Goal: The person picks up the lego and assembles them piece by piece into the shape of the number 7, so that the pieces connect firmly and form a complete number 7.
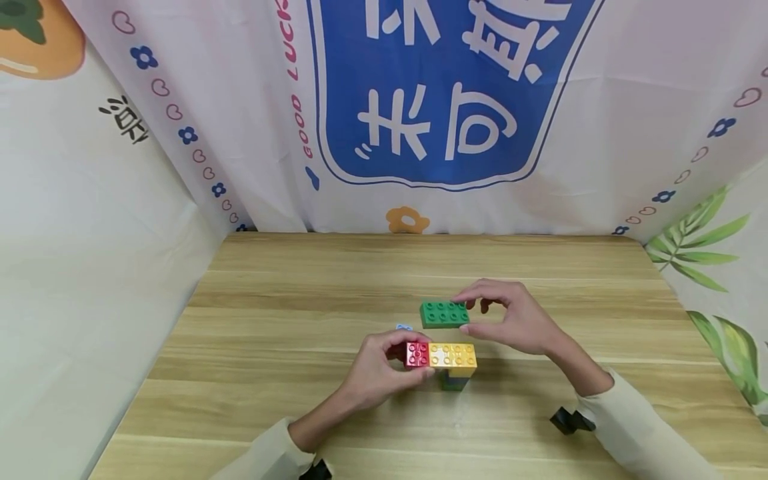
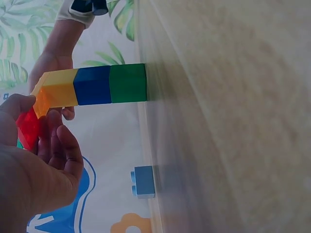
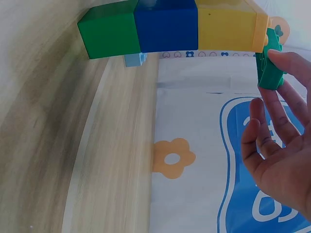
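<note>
A tower of toy building bricks stands upright on the table. Its bottom brick is green (image 2: pixel 129 82), then comes a blue brick (image 2: pixel 93 85) and a yellow brick (image 2: pixel 60 88). Across the top lies a thin orange-yellow brick (image 1: pixel 453 353) reaching out to the left. My left hand (image 1: pixel 373 375) grips the red brick (image 1: pixel 417 355) at that left end between thumb and fingers. Beyond the tower, my right hand (image 1: pixel 517 321) pinches the right end of a studded green brick (image 1: pixel 443 315), held up at about the tower's top height.
A small light blue brick (image 2: pixel 144 182) sits on the wooden table (image 1: pixel 300 287) behind the tower, partly hidden by my left hand in the head view. Printed cloth (image 1: pixel 264 120) hangs along the table's back edge and sides.
</note>
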